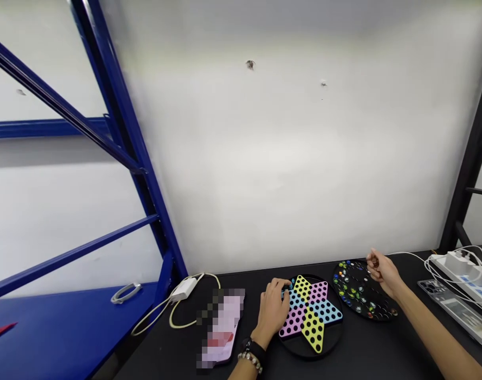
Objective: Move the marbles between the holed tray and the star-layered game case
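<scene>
A Chinese checkers board, with a yellow, pink and light-blue star of black holes on a round black base, lies on the black table. My left hand is over its left side, fingers curved and a little apart, fingertips at the left light-blue point. A small teal marble shows by those fingertips. To the right, a round dark tray holds several coloured marbles. My right hand is closed above the tray's far right part, with a small dark-brown marble partly visible in the fingers.
A phone and a white adapter with cable lie left of the board. At right are another phone-like device and a power strip with tangled cables. A blue metal frame stands left; a white wall rises behind.
</scene>
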{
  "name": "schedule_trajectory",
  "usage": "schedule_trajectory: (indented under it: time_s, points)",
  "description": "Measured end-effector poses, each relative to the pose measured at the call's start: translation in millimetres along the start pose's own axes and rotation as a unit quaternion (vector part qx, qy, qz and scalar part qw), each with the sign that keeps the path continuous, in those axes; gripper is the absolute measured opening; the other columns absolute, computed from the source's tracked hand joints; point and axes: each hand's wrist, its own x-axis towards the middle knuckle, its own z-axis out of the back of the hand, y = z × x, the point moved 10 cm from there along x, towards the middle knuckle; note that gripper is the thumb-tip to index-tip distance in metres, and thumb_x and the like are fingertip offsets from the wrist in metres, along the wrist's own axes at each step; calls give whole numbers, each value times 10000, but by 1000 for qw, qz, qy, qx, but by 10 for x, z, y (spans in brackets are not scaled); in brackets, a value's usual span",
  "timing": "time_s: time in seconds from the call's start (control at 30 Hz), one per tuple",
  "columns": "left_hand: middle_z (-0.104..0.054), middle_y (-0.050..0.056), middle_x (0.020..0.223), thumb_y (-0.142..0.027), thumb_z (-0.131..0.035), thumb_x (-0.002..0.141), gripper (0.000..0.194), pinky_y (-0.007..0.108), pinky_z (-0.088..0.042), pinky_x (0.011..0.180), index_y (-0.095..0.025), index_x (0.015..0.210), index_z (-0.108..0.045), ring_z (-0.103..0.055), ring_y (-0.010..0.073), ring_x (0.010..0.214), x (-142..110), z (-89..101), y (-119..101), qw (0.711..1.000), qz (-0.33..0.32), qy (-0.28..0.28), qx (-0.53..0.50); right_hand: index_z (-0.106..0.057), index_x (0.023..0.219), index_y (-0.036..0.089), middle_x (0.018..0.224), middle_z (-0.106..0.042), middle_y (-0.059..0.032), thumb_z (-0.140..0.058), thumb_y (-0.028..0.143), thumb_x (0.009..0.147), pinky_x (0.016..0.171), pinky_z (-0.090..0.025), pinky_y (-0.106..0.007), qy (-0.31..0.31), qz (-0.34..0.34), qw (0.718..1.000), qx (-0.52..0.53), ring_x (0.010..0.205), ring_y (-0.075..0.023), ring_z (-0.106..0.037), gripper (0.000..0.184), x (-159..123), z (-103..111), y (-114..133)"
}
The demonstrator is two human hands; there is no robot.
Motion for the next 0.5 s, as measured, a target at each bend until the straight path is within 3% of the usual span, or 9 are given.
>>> schedule_trajectory:
  time_s: [0.1, 0.27, 0.4, 0.5]
  points:
    - [-618, 42, 1213, -218, -324, 935, 359, 375, -421, 937, -264, 1133, -619, -557, 220, 1140, -9, 0, -7, 1000, -1, 4, 0, -455, 591, 221, 478, -343, 63, -507, 590, 850, 450, -235, -245, 47, 55, 982, -176, 441, -99, -312, 453, -287, -66, 82]
    - [-618, 47, 1207, -218, -327, 935, 348, 380, -414, 935, -263, 1121, -618, -556, 221, 1138, -22, -10, -7, 1000, -2, 7, 1, -562, 747, 257, 644, -631, -5, -409, 444, 957, 574, -352, -286, 107, 189, 872, -438, 628, -198, -601, 320, -872, -341, 43]
    - [-614, 45, 1216, -217, -328, 938, 348, 377, -412, 942, -266, 1129, -615, -552, 221, 1145, -20, -15, 4, 1000, 0, 5, 2, -565, 790, 268, 745, -687, -31, -356, 388, 984, 550, -335, -301, 116, 260, 796, -535, 639, -225, -657, 309, -1172, -493, -54]
    - [-615, 40, 1216, -213, -331, 939, 343, 376, -413, 938, -269, 1123, -615, -555, 220, 1140, -22, -8, -6, 1000, -1, 5, 2, -568, 858, 273, 784, -698, -33, -371, 388, 978, 531, -328, -294, 111, 274, 770, -565, 620, -222, -659, 258, -1218, -501, -135]
